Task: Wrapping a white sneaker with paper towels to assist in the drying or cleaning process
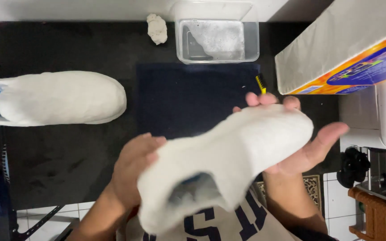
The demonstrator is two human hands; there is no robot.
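Nearby, clear tub [252, 49] (sudsy water [217, 38]), white shoe [228, 151]

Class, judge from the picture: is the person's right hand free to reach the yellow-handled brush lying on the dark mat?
Probably not as things stand. The right hand lies open under the toe of the white shoe, supporting it with the left hand. The brush lies just beyond its fingertips, with nothing between them.
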